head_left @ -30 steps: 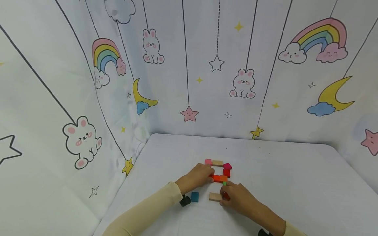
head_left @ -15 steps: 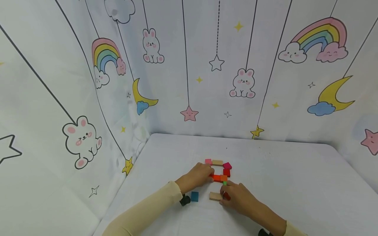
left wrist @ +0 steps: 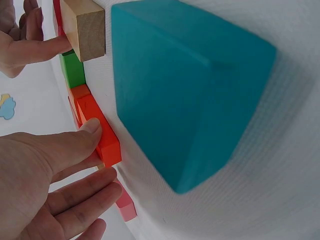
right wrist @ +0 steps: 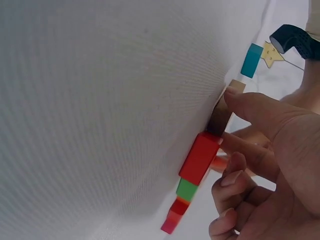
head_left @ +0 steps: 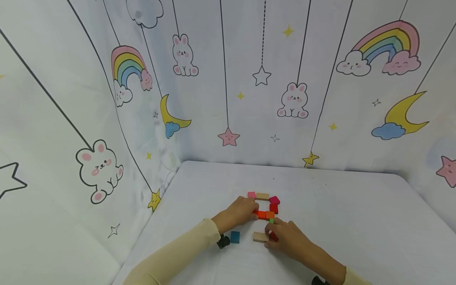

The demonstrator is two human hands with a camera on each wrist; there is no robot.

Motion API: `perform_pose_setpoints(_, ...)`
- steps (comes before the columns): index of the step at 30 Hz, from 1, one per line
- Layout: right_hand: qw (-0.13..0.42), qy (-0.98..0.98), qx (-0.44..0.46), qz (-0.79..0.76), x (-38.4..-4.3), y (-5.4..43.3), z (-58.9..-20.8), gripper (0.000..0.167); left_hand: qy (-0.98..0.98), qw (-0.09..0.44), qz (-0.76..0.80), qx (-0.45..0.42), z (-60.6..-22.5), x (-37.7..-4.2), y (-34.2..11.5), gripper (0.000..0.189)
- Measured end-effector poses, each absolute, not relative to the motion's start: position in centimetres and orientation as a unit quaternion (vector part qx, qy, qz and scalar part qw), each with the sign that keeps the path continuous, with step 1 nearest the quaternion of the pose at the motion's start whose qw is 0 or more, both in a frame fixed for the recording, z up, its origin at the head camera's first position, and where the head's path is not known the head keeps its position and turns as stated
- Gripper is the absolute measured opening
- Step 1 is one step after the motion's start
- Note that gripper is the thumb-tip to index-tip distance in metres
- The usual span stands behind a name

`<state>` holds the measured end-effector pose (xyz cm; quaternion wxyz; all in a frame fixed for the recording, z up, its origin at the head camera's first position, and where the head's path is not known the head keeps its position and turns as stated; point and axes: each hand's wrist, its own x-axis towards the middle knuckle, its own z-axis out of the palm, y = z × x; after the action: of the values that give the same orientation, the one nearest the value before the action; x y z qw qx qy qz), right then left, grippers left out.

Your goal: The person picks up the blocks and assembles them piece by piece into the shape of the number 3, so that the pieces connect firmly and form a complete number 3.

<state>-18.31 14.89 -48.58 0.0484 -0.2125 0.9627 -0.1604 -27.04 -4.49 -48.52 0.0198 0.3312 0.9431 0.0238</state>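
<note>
Shows almost nothing changed from a second ago: same places for both hands, only a hair's shift of the tan block (head_left: 260,236) on the white bench (head_left: 338,206), so reads as fine alignment of the row rather than a fresh pick. Keeps the left hand (head_left: 239,211) at the orange-red block (head_left: 261,215), thumb tip pressed to its side in the left wrist view, other fingers (left wrist: 82,200) straight and lightly spread beneath. Holds the right hand (head_left: 285,236) curled round the red block (right wrist: 200,157), thumb against the tan block's end, remaining fingers tucked in. Leaves the green block (head_left: 271,221) between red and orange-red, and the blue block (head_left: 234,236) apart, near the left wrist
</note>
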Motion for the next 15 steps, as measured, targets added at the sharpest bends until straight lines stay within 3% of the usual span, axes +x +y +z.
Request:
perform_pose_setpoints(9,0.062,0.964,-0.201,-0.164,-18.48,14.71,-48.68,0.027,0.943,0.016,0.023,0.332,-48.36,-26.81,-4.59,0.019)
perform_pose_setpoints(15,0.043,0.964,-0.211,-0.155,-18.42,14.6,-48.51,0.036,0.942,0.016,0.017,0.334,-48.33,-26.92,-4.45,0.018)
